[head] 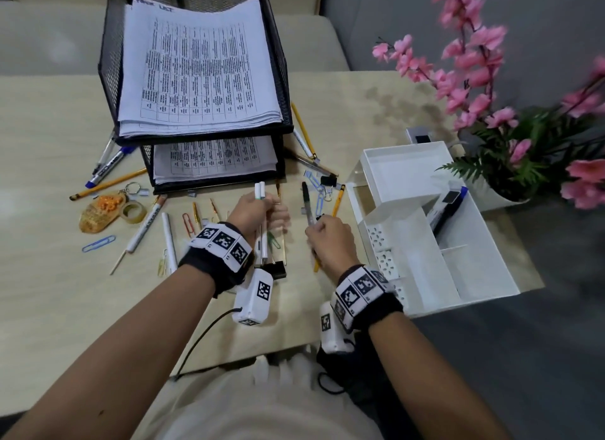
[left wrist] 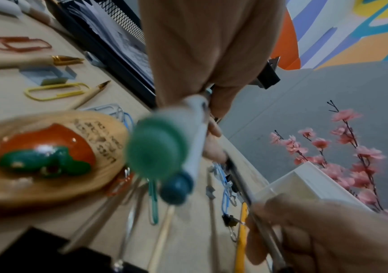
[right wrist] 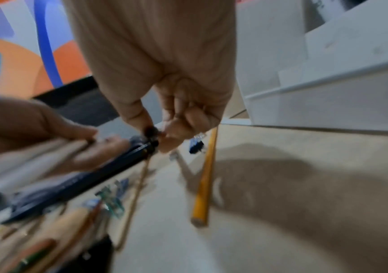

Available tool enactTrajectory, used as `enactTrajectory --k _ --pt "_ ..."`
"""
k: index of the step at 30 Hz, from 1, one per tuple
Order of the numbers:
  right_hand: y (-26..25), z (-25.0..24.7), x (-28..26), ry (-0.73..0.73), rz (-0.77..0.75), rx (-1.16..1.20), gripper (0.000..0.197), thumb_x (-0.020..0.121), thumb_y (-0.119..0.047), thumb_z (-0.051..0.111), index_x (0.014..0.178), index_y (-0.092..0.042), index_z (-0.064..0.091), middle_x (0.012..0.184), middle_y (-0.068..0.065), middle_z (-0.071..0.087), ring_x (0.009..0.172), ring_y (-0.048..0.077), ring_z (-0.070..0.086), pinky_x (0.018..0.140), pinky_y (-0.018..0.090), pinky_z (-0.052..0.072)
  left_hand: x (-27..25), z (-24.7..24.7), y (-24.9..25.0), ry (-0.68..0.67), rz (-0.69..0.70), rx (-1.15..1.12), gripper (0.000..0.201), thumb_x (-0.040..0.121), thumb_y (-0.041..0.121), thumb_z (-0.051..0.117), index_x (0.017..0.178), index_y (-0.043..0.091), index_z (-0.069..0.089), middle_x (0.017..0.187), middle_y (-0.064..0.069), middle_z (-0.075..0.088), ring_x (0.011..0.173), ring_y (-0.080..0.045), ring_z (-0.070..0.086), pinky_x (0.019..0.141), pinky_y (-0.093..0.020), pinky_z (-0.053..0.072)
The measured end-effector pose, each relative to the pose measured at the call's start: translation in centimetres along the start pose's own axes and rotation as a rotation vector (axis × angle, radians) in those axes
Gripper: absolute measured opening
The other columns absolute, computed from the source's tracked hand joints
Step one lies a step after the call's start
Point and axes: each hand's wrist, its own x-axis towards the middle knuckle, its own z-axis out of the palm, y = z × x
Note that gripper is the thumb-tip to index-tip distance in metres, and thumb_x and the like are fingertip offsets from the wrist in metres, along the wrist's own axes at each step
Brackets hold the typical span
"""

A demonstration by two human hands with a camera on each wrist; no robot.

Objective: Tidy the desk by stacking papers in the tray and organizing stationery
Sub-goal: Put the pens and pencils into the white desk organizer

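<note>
My left hand (head: 265, 212) grips two white pens (head: 260, 190) upright near the front of the black mesh tray (head: 109, 79); their green caps (left wrist: 157, 149) fill the left wrist view below the left hand (left wrist: 199, 55). Printed papers (head: 196, 69) lie stacked on both tray levels. My right hand (head: 324, 231) pinches a dark pen (head: 306, 203) by its end, just right of the left hand. In the right wrist view the right hand (right wrist: 176, 83) holds that dark pen (right wrist: 99, 173) at its tip. A yellow pencil (head: 338, 202) lies on the desk under the right hand.
A white organizer (head: 484, 285) with a blue-capped marker (head: 448, 207) stands to the right. Pens, pencils and paper clips (head: 98, 243), a wooden keychain (head: 96, 212), a tape roll (head: 132, 212) and a black binder clip (head: 278, 271) litter the desk (head: 49, 292). Pink flowers (head: 474, 79) rise at far right.
</note>
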Motion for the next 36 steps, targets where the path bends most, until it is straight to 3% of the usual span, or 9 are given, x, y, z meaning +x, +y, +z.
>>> enactTrajectory --k 6,10,14,20,24,28,31,33,36 --pt "-0.9 -0.7 0.3 -0.349 -0.138 0.221 0.016 0.093 -0.013 0.052 0.081 -0.004 0.056 0.072 0.012 0.059 0.049 0.005 0.055 0.051 0.027 0.042 0.2 0.7 0.8 -0.017 -0.004 -0.187 0.031 0.102 0.012 0.026 0.081 0.008 0.048 0.074 -0.007 0.055 0.065 -0.019 0.055 0.048 -0.023 0.050" --pt "-2.7 -1.8 4.5 -0.182 -0.200 0.060 0.026 0.091 -0.012 0.053 0.079 0.008 0.064 0.081 0.021 0.066 0.069 0.023 0.059 0.066 0.034 0.050 0.8 -0.7 1.8 0.048 0.050 -0.098 0.030 0.102 0.017 0.029 0.080 0.010 0.048 0.052 -0.001 0.063 0.045 -0.013 0.063 0.043 -0.019 0.050" --pt "-6.2 -2.8 9.5 0.120 -0.268 -0.181 0.025 0.088 -0.007 0.047 0.098 -0.003 0.070 0.106 0.021 0.067 0.100 0.035 0.062 0.083 0.035 0.049 1.1 -2.6 2.5 0.042 0.041 -0.028 0.027 0.102 0.019 0.030 0.080 0.012 0.044 0.057 0.000 0.048 0.041 -0.011 0.048 0.045 -0.024 0.043" --pt "-7.4 -1.5 13.3 0.024 -0.366 -0.702 0.030 0.091 -0.004 0.043 0.117 -0.002 0.058 0.120 0.019 0.056 0.111 0.036 0.053 0.085 0.040 0.047 1.3 -4.3 2.7 0.045 -0.013 0.105 0.027 0.101 0.015 0.033 0.079 0.012 0.048 0.057 -0.001 0.043 0.032 -0.004 0.041 0.036 -0.012 0.038" --pt "-5.9 -0.4 12.8 0.033 -0.328 -0.758 0.028 0.092 -0.002 0.042 0.117 0.003 0.055 0.120 0.019 0.053 0.110 0.035 0.054 0.081 0.042 0.048 0.8 -4.4 3.1 -0.002 -0.065 0.074 0.026 0.101 0.015 0.032 0.082 0.007 0.047 0.063 -0.004 0.043 0.042 -0.010 0.044 0.040 -0.017 0.045" --pt "-4.9 -1.1 11.2 0.086 -0.233 -0.530 0.027 0.089 -0.009 0.051 0.113 0.003 0.056 0.116 0.020 0.057 0.106 0.036 0.056 0.080 0.038 0.047 0.3 -3.3 2.8 -0.025 -0.006 0.211 0.033 0.102 0.021 0.031 0.076 0.012 0.049 0.072 -0.010 0.050 0.057 -0.018 0.048 0.054 -0.028 0.044" --pt "-4.9 -2.8 9.3 0.243 -0.168 -0.126 0.019 0.085 -0.014 0.057 0.097 0.000 0.062 0.101 0.019 0.062 0.096 0.032 0.058 0.075 0.034 0.043 -0.5 -1.4 2.9 0.009 0.085 0.325 0.032 0.102 0.021 0.032 0.075 0.014 0.047 0.065 -0.006 0.052 0.052 -0.012 0.055 0.047 -0.019 0.045" --pt "-4.9 -4.8 6.9 0.343 -0.157 0.200 0.004 0.080 -0.011 0.061 0.082 -0.007 0.059 0.077 0.005 0.062 0.077 0.023 0.056 0.066 0.026 0.040 -0.9 0.4 2.9 -0.001 0.185 0.421 0.032 0.101 0.022 0.034 0.073 0.015 0.049 0.057 0.000 0.053 0.047 -0.005 0.053 0.051 -0.019 0.043" --pt "-3.7 -9.0 2.7 0.531 -0.200 0.477 0.020 0.078 -0.003 0.061 0.090 -0.015 0.049 0.069 -0.011 0.053 0.064 0.011 0.052 0.065 0.025 0.046 -1.4 3.7 2.9 -0.084 0.311 0.520 0.027 0.100 0.023 0.038 0.081 0.011 0.053 0.063 0.002 0.046 0.051 -0.001 0.048 0.056 -0.020 0.039"
